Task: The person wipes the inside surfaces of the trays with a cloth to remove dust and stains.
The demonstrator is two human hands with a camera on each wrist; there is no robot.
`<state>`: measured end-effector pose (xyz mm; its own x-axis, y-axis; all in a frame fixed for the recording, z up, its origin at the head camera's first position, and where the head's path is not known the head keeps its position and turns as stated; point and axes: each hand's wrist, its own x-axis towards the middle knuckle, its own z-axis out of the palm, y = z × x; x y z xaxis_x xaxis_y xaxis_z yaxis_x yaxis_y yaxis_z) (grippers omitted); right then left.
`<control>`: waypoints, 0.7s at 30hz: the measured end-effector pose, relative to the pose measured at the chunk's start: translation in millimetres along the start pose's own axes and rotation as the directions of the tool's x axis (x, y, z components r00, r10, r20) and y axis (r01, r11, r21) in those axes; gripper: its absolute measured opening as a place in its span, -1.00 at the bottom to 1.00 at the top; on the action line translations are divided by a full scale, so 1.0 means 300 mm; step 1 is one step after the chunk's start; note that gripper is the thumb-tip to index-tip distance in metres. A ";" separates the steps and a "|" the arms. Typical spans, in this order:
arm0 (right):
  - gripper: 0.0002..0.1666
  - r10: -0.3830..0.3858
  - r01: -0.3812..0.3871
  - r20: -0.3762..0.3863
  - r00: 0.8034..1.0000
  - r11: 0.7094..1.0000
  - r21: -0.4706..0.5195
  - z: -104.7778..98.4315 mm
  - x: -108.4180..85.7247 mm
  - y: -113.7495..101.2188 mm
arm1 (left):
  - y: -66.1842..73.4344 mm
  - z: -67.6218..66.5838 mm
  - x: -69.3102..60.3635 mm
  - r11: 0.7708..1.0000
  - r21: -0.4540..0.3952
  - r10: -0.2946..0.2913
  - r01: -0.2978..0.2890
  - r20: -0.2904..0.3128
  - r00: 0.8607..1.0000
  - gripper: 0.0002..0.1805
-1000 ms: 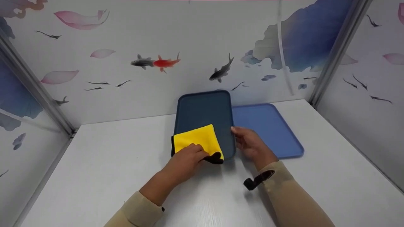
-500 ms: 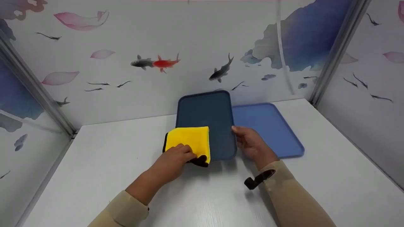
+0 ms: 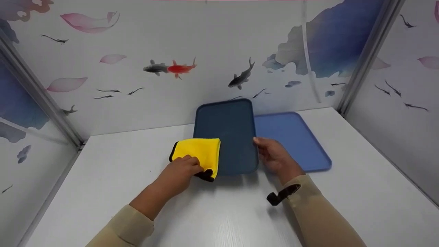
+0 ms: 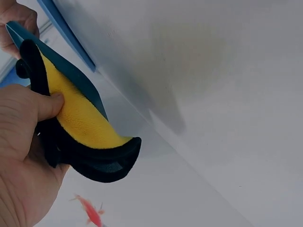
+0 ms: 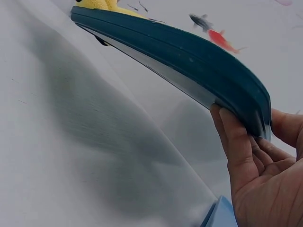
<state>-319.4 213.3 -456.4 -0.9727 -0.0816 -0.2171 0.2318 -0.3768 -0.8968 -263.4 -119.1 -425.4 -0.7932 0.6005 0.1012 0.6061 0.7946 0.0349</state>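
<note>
In the head view, the hands are apart, each gripping something. The left hand [image 3: 180, 171] pinches a folded yellow cloth with black edging [image 3: 200, 149], which lies over the lower left part of a dark blue-green rectangular tray with a raised rim [image 3: 236, 130] and reaches past its left edge. The right hand [image 3: 274, 156] holds that tray by its right edge. A lighter blue rectangular tray with rounded corners [image 3: 291, 137] lies on the white table [image 3: 223, 219], partly hidden behind the dark one. Both arms wear beige sleeves [image 3: 319, 212]; a black fitting [image 3: 281, 195] sits at the right cuff. The white wall panel [image 3: 192, 34] behind is printed with fish and petals.

In the left wrist view, the thumb presses on the yellow side of the cloth, whose black-edged end curls outward beside the dark tray.

In the right wrist view, fingers support the dark tray's underside, raised above the table; the yellow cloth shows at its far end.
</note>
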 end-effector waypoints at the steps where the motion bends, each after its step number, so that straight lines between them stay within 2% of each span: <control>1: -0.81 0.000 0.000 0.007 1.000 1.000 0.004 -0.001 0.001 -0.001 | -0.004 -0.002 0.003 1.000 0.009 0.001 -0.001 -0.002 1.000 -0.68; 6: -0.76 -0.002 0.000 0.098 0.995 1.000 0.025 -0.014 -0.001 -0.009 | -0.029 -0.008 0.015 0.998 0.064 0.010 -0.008 -0.029 1.000 -0.71; 10: -0.75 -0.001 -0.006 0.139 0.990 0.999 0.051 -0.020 0.000 -0.013 | -0.048 -0.008 0.028 0.993 0.120 0.027 -0.021 -0.047 0.999 -0.71; 16: -0.76 0.000 -0.005 0.124 0.992 0.999 0.037 -0.019 0.007 -0.007 | -0.069 -0.010 0.061 0.987 0.158 0.038 -0.026 -0.069 0.997 -0.70; 21: -0.75 0.004 -0.004 0.085 0.996 1.000 0.006 -0.004 0.008 0.003 | -0.091 -0.017 0.110 0.987 0.158 0.018 -0.007 -0.064 0.998 -0.65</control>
<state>-321.5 214.0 -458.1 -0.9690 -0.1611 -0.1871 0.2360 -0.3815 -0.8937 -305.6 -121.4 -417.8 -0.7769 0.6076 0.1652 0.5950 0.7943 -0.1229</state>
